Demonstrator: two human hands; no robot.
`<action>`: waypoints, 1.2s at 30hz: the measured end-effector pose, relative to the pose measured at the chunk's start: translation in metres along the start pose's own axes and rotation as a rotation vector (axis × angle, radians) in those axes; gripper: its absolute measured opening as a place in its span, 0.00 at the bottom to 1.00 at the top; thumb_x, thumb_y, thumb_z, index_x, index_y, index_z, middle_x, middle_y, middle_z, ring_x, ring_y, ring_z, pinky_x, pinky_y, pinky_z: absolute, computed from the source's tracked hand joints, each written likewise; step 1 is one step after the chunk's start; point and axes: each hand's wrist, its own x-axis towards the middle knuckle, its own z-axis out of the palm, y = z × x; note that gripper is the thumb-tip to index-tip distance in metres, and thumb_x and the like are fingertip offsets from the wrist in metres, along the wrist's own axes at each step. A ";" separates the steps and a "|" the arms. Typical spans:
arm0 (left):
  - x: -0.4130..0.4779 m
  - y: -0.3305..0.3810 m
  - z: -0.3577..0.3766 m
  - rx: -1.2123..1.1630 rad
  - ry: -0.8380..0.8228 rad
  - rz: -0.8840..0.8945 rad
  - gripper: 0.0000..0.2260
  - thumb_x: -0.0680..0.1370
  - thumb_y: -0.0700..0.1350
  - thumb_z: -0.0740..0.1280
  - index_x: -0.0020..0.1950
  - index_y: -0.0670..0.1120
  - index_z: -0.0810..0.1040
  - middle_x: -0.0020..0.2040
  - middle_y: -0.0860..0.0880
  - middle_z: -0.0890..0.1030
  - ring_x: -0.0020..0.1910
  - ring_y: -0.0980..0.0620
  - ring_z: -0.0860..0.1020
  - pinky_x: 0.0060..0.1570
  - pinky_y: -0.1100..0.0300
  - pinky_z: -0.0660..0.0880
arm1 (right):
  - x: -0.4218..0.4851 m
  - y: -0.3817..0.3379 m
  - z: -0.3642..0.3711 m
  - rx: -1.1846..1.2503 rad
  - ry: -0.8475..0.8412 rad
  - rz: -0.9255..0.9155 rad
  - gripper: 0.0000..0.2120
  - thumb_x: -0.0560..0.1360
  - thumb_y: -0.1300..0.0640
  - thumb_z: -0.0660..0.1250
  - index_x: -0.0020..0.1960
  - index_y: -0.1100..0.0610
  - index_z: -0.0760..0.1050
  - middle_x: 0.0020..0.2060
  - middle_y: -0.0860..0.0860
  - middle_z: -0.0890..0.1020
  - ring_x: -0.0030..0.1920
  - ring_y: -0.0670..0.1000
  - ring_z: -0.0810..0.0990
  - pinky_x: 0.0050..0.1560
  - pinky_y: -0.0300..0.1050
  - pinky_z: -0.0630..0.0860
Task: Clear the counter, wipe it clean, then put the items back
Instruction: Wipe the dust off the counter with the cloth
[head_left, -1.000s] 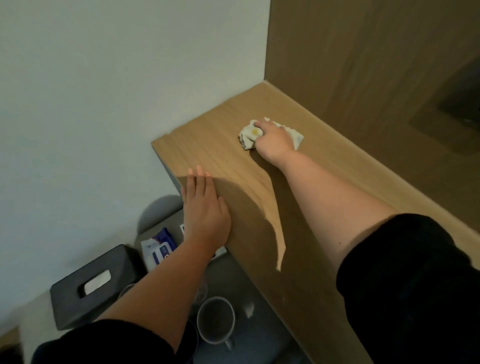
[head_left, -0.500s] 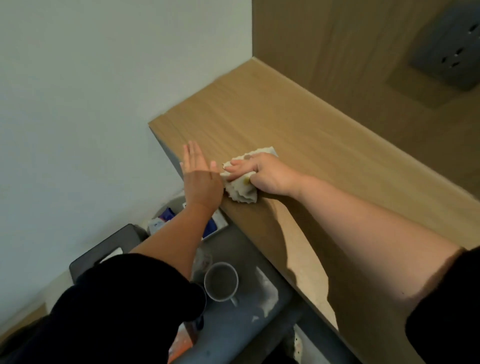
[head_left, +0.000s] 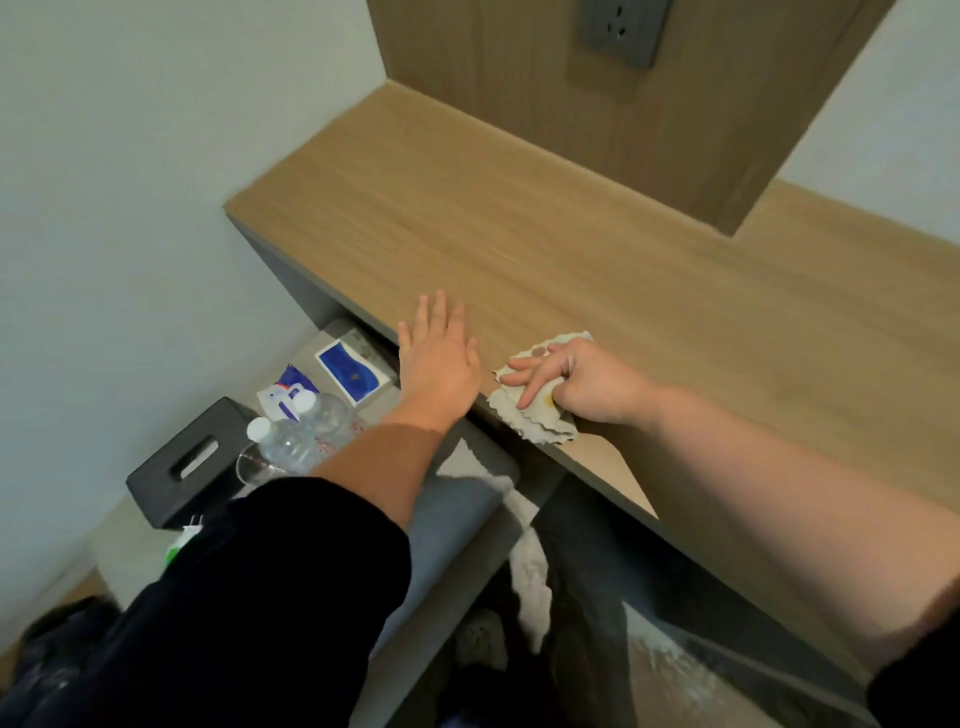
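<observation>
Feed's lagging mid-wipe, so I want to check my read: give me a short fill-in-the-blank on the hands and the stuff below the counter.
1. The right hand holds a ____ down at the front edge of the counter.
2. The left hand lies flat at that edge and holds ____.
3. The tissue box beside the water bottles is ____ in colour.
Missing words: cloth; nothing; black.
</observation>
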 end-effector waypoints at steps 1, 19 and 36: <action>-0.011 0.015 0.004 0.015 -0.008 0.000 0.24 0.84 0.48 0.50 0.80 0.46 0.51 0.80 0.45 0.47 0.79 0.46 0.44 0.75 0.43 0.44 | -0.024 0.010 -0.002 0.019 0.018 0.016 0.28 0.64 0.82 0.53 0.45 0.59 0.84 0.58 0.54 0.81 0.66 0.42 0.71 0.53 0.13 0.54; -0.164 0.234 0.046 0.138 -0.224 0.337 0.26 0.84 0.51 0.46 0.80 0.46 0.43 0.80 0.45 0.40 0.78 0.45 0.39 0.75 0.44 0.42 | -0.322 0.077 -0.058 -0.085 0.189 0.332 0.21 0.66 0.73 0.57 0.39 0.56 0.84 0.42 0.55 0.85 0.42 0.46 0.83 0.38 0.41 0.78; -0.175 0.210 0.015 0.068 -0.186 0.326 0.28 0.84 0.52 0.50 0.80 0.48 0.42 0.80 0.46 0.41 0.79 0.48 0.40 0.75 0.46 0.43 | -0.255 0.076 -0.048 -0.784 0.523 0.345 0.27 0.81 0.52 0.53 0.78 0.56 0.51 0.78 0.56 0.47 0.78 0.55 0.43 0.75 0.59 0.42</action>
